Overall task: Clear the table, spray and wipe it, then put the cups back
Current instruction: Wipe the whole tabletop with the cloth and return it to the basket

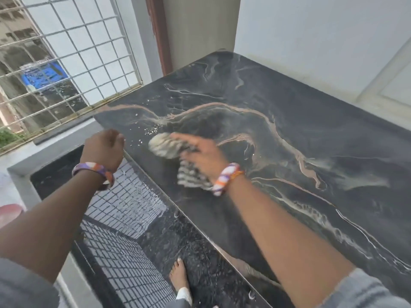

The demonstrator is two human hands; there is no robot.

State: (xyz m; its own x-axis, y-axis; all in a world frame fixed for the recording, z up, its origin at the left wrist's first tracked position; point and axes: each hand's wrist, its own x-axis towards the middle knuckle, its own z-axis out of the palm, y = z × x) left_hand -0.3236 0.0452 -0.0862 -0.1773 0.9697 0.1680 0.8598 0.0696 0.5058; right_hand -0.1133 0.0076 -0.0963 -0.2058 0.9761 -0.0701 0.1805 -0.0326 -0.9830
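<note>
A black marble-patterned table [300, 130] fills the right of the view, with nothing standing on it. My right hand [200, 154] presses a crumpled striped cloth [164, 145] flat on the table near its left front corner; the cloth also trails under my wrist. White droplets or crumbs [151, 131] lie just beyond the cloth. My left hand [103, 147] hovers at the table's left edge, fingers curled, nothing visible in it. No cups or spray bottle are in view.
A window with a white metal grille [66, 58] is at the left. White walls [311, 36] meet the table's far and right sides. The dark speckled floor [178, 241] reflects the grille, and my bare foot [179, 274] stands close to the table's front edge.
</note>
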